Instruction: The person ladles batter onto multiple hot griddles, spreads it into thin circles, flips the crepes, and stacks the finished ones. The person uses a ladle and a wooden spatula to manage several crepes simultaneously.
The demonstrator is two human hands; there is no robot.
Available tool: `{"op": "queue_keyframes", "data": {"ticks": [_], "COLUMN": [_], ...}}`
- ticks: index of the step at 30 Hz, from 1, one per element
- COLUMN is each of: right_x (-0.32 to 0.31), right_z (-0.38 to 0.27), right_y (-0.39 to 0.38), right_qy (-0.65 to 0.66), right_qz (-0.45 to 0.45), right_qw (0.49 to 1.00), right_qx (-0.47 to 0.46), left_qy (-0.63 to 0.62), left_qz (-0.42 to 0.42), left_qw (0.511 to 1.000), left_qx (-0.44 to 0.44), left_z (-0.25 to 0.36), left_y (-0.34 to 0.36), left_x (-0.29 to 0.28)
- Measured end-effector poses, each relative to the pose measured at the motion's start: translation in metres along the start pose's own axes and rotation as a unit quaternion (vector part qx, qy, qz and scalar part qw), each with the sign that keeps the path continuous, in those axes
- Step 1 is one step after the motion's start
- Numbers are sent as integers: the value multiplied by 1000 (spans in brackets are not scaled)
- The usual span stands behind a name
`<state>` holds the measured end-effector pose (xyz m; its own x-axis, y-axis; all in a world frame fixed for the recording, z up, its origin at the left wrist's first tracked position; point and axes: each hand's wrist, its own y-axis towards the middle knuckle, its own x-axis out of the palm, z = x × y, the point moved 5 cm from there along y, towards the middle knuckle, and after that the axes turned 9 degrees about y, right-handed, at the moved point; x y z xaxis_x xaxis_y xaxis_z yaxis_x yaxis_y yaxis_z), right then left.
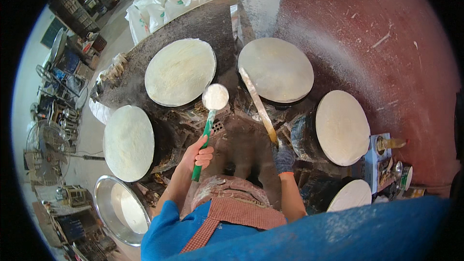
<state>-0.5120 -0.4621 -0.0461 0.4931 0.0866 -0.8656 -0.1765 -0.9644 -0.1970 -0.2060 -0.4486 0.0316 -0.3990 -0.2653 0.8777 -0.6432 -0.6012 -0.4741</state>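
Observation:
Bare-skinned, my left hand (198,153) is closed round the green handle of a ladle (215,96) whose round bowl is full of white batter. The bowl is at the near edge of the far-left griddle (181,72), which is covered by a pale, thin sheet. In a dark knitted glove, my right hand (283,157) grips a long, flat wooden spatula (258,104), coated white along its blade. Its tip lies over the left edge of the far-right griddle (276,70), also covered with a pale, smooth layer. Whether the tip touches that layer I cannot tell.
More pale-topped round griddles stand at the left (129,143), the right (342,128) and the near right (353,197). A steel basin (103,208) of white batter is at the near left. Beyond the counter are white plastic bags (157,9); a blue box (371,159) with bottles stands far right.

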Motion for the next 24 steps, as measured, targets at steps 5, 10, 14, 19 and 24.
{"op": "queue_keyframes", "data": {"ticks": [5, 10, 14, 19, 24], "right_x": [25, 42, 47, 32, 4], "right_z": [14, 69, 96, 123, 202], "right_y": [-44, -158, -236, -289, -375], "right_qy": [-86, 143, 218, 174, 212], "right_qz": [-110, 3, 121, 191, 333], "right_qw": [990, 989, 948, 927, 871], "right_qx": [7, 43, 197, 271, 292], "left_qy": [-67, 395, 279, 216, 166], "left_qz": [15, 37, -60, 15, 1], "left_qw": [991, 918, 938, 926, 910], "left_qx": [-114, 12, -198, -308, -380], "left_z": [-12, -36, -85, -118, -201], "left_y": [-17, -33, -16, 23, 17], "left_x": [-37, -61, -64, -68, -40]}}
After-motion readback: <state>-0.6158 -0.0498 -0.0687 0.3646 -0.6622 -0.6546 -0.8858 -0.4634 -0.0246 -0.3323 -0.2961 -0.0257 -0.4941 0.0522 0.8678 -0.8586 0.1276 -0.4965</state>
